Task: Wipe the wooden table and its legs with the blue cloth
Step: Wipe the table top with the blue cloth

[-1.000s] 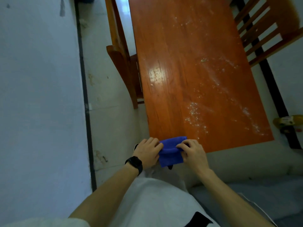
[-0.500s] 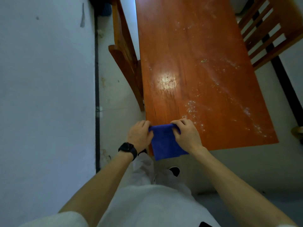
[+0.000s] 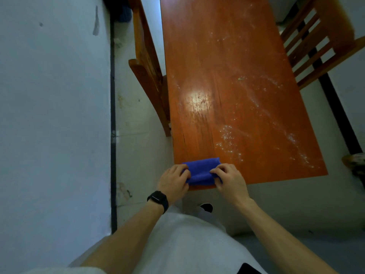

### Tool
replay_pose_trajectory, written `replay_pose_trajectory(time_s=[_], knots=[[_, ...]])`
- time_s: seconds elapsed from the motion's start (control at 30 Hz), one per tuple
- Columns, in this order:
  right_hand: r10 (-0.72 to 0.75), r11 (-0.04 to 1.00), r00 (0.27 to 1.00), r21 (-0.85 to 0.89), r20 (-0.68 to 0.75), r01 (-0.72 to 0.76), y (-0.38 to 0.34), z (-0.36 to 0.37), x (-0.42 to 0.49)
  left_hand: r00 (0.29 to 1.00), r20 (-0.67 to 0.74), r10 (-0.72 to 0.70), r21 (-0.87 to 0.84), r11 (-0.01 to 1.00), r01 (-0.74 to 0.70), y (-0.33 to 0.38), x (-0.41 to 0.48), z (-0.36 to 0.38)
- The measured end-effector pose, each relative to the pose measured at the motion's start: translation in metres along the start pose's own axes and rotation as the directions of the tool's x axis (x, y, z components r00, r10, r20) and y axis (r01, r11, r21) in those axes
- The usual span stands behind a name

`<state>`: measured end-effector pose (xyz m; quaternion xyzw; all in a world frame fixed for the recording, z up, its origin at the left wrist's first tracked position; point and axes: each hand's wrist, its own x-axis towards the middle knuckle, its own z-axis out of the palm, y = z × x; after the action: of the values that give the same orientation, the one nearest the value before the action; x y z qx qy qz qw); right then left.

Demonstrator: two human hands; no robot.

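Blue folded cloth point(image 3: 200, 169) pinched by fingers point(image 3: 182, 173) of left hand point(image 3: 173, 183) and right hand point(image 3: 230, 181) at near edge of orange wooden counter point(image 3: 227, 56), white crumbs point(image 3: 227, 136) unwiped, legs seemingly yet to do.

wooden table point(image 3: 237, 95): far end cut by top edge; legs hidden under top. blue cloth point(image 3: 201, 169): both ends covered by left hand point(image 3: 173, 181), right hand point(image 3: 229, 179). object at right edge point(image 3: 355, 163): cropped, unidentifiable.
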<state>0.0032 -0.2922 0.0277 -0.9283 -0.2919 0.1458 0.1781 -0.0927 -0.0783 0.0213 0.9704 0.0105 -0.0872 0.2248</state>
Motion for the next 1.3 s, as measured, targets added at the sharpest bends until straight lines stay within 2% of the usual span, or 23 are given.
replay_pose_trajectory(time_s=[0.1, 0.2, 0.33, 0.47, 0.57, 0.63, 0.77, 0.87, 1.1, 1.2, 1.3], knots=[[0.048, 0.998, 0.997, -0.031, 0.059, -0.047, 0.010, 0.008, -0.012, 0.995, 0.101, -0.009, 0.087, 0.996, 0.000, 0.004, -0.003, 0.015], [0.079, 0.996, 0.992, -0.050, 0.096, -0.074, 0.011, 0.013, -0.013, 0.991, 0.130, -0.034, 0.143, 0.990, 0.015, 0.004, 0.000, 0.018], [0.093, 0.991, 0.992, -0.108, 0.086, -0.083, 0.000, 0.010, -0.003, 0.981, 0.192, 0.043, 0.220, 0.972, -0.086, -0.002, 0.006, 0.014], [-0.047, 0.986, 0.998, -0.158, 0.050, 0.054, -0.017, 0.011, 0.015, 0.968, 0.225, 0.112, 0.243, 0.956, -0.167, -0.012, 0.011, 0.007], [-0.129, 0.959, 0.966, -0.219, 0.225, 0.179, -0.021, 0.028, 0.017, 0.958, 0.221, 0.184, 0.196, 0.954, -0.228, -0.018, 0.014, -0.001], [-0.140, 0.937, 0.943, -0.269, 0.302, 0.225, -0.017, 0.041, 0.012, 0.934, 0.281, 0.223, 0.209, 0.935, -0.286, -0.025, 0.016, -0.008], [-0.178, 0.903, 0.925, -0.317, 0.336, 0.289, -0.012, 0.044, 0.015, 0.859, 0.450, 0.243, 0.184, 0.917, -0.355, -0.046, 0.012, -0.017], [-0.220, 0.892, 0.913, -0.309, 0.343, 0.331, -0.012, 0.044, 0.014, 0.829, 0.499, 0.253, 0.197, 0.898, -0.393, -0.059, 0.008, -0.017], [-0.165, 0.891, 0.895, -0.326, 0.414, 0.315, -0.023, 0.048, 0.009, 0.870, 0.286, 0.402, 0.183, 0.868, -0.461, -0.045, 0.047, -0.029], [-0.167, 0.881, 0.900, -0.350, 0.403, 0.320, -0.017, 0.040, 0.004, 0.919, 0.227, 0.323, 0.151, 0.920, -0.361, -0.038, 0.073, -0.035], [-0.147, 0.879, 0.916, -0.376, 0.373, 0.294, 0.008, 0.024, -0.001, 0.948, 0.236, 0.213, 0.154, 0.955, -0.253, -0.025, 0.105, -0.048]])
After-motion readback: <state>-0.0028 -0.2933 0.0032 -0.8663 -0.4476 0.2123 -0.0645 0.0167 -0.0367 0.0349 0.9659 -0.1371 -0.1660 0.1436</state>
